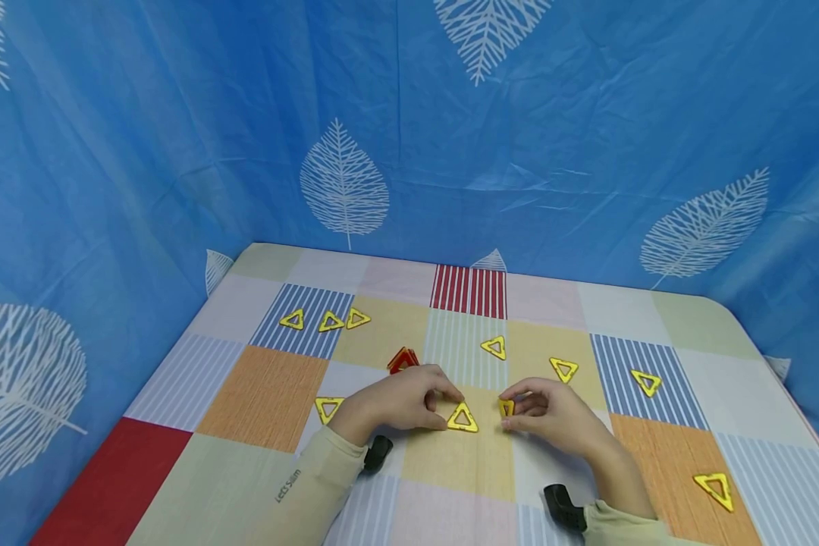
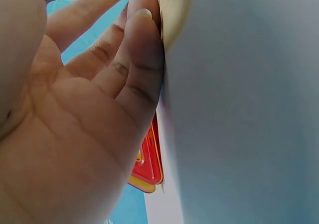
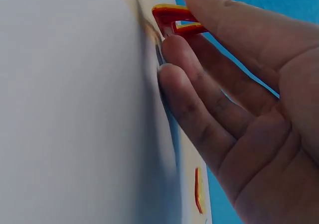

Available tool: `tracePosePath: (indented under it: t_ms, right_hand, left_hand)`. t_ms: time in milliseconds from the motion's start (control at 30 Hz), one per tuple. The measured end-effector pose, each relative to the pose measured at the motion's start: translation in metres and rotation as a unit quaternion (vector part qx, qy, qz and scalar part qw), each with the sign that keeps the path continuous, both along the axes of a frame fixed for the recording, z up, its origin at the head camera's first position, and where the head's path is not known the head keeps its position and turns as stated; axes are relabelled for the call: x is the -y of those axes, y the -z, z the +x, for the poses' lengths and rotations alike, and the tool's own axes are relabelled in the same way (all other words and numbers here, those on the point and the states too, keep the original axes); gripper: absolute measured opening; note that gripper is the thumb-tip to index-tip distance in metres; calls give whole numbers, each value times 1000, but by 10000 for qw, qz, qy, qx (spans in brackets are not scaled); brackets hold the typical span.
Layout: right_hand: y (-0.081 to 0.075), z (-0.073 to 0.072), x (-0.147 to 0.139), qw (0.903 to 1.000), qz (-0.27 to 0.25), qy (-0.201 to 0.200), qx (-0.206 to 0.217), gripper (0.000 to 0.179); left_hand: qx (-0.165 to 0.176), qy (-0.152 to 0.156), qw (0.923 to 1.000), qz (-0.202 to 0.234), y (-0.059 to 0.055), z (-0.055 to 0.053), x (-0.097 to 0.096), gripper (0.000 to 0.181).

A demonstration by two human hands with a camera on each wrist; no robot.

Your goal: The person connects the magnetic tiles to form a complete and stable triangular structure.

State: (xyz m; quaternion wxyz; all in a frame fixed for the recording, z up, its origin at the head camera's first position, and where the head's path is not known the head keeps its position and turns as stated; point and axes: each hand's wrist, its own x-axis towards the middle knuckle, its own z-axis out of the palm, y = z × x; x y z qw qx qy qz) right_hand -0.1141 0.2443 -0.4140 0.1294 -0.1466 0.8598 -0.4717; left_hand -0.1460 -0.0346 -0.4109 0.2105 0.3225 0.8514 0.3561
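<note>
Near the table's middle, a flat yellow triangular frame [image 1: 462, 418] lies on a yellow patch. My left hand [image 1: 404, 398] has its forefinger at that triangle's top corner and its thumb at the left corner, holding it at the table. The left wrist view shows the curled lower fingers [image 2: 142, 50] against the tabletop but not this triangle. A second triangular frame [image 1: 507, 408], tilted up, is pinched between the thumb and fingers of my right hand [image 1: 547, 413]. In the right wrist view this triangle [image 3: 172, 15] shows red with a yellow edge. A gap separates the two triangles.
Behind my left hand sits a small stack of red triangles [image 1: 403, 359]. Another yellow triangle [image 1: 328, 408] lies by the left forearm. Several more lie about, including one at the back left [image 1: 291, 319] and one at right [image 1: 715, 490]. Blue curtains [image 1: 409, 189] border the patchwork-covered table.
</note>
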Motion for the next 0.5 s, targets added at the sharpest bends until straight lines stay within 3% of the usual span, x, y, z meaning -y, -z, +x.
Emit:
tracePosePath:
  t_ms: [500]
  right_hand:
    - [1,0,20,9997,-194,-161,26,37]
  left_hand:
    - [-165,-19,9996,-243,2,1,-2,32]
